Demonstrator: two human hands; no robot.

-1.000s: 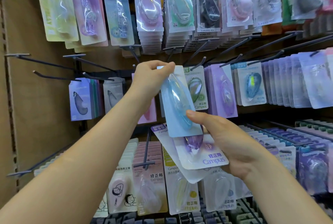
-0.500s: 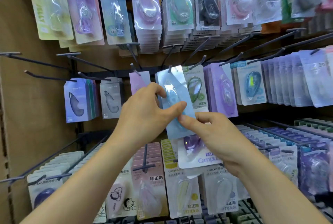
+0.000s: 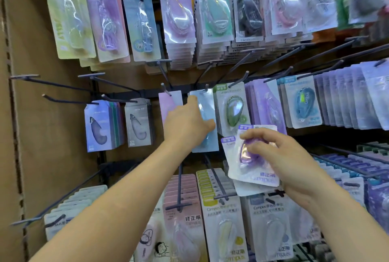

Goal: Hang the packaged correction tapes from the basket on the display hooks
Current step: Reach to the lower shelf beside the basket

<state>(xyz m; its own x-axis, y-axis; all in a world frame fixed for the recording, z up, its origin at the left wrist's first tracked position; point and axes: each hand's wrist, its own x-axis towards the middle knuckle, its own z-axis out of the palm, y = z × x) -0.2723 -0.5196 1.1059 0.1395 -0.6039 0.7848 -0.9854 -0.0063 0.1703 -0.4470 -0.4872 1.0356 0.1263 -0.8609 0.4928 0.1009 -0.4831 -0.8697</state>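
Pale-blue card hangs by itself now: the blue correction tape pack (image 3: 206, 106), held in mid-air a second ago, sits threaded on the display hook (image 3: 207, 88) just above the left grip (image 3: 187, 127). That grip lies on the pack, index finger straight up its edge and thumb across the blister; whether it pinches or only pushes I cannot tell. The right grip (image 3: 290, 156) has dropped away below and beside it, clasping the purple correction tape packs (image 3: 250, 156). One pack looks placed; the purple ones remain
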